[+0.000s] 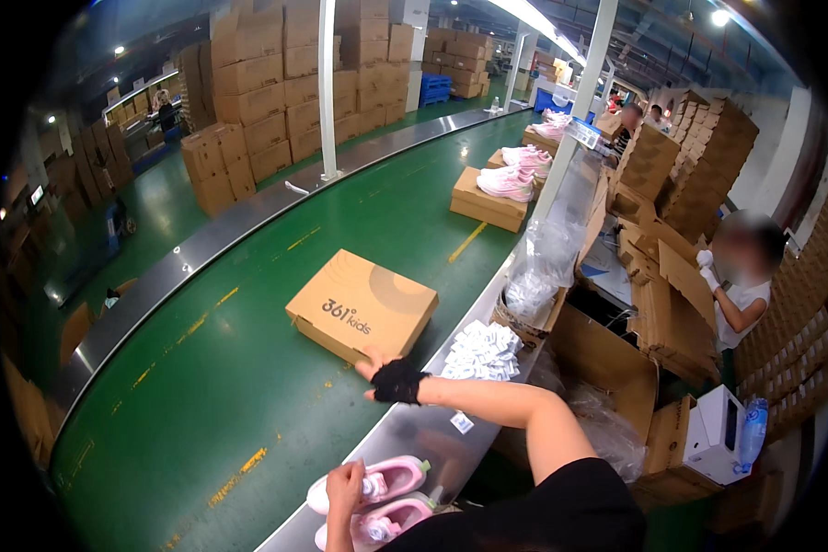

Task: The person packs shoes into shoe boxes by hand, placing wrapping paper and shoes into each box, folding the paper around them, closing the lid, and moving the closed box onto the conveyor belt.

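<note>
My right hand, in a black fingerless glove, reaches out over the green conveyor belt. Its fingers are stretched at the near edge of a closed brown shoebox, touching it or very close. At the lower edge, my left hand is closed over the front of a pink and white sneaker. Its mate, a second pink sneaker, lies beside it on the metal ledge. Both shoes have something whitish stuffed inside.
A heap of small white packets lies on the ledge, near a carton of clear plastic bags. Farther up the belt, pink sneakers rest on shoeboxes. At right, a co-worker stands among cartons; a post rises beside the belt.
</note>
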`<act>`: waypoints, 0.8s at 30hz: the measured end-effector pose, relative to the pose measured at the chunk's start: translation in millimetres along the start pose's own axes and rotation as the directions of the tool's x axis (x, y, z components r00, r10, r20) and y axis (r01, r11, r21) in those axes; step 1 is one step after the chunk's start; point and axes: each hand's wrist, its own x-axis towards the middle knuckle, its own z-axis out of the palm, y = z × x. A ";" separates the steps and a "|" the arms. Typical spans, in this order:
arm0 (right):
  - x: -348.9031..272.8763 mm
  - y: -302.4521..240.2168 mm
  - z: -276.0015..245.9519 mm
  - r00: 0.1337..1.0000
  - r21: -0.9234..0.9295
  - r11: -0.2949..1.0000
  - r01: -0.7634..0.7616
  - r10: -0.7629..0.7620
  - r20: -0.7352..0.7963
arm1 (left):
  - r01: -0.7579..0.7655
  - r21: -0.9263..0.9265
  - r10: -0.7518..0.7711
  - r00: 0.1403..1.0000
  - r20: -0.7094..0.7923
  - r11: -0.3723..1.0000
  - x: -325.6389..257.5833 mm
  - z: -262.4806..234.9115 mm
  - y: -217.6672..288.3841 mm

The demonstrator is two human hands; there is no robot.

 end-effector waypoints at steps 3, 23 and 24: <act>35.9 40.1 12.7 0.987 -0.341 0.939 -0.047 0.096 0.127 | 0.098 -0.116 -0.089 0.993 0.079 0.988 -1.3 -8.0 -5.5; 22.9 -65.2 -77.2 0.966 0.735 0.655 0.176 0.029 -0.257 | -0.215 0.712 0.600 0.722 -0.345 0.668 5.6 -62.8 73.3; 15.9 -61.0 -83.6 0.965 0.809 0.568 0.152 0.090 -0.245 | -0.147 0.732 0.570 0.733 -0.371 0.665 0.5 -72.3 68.3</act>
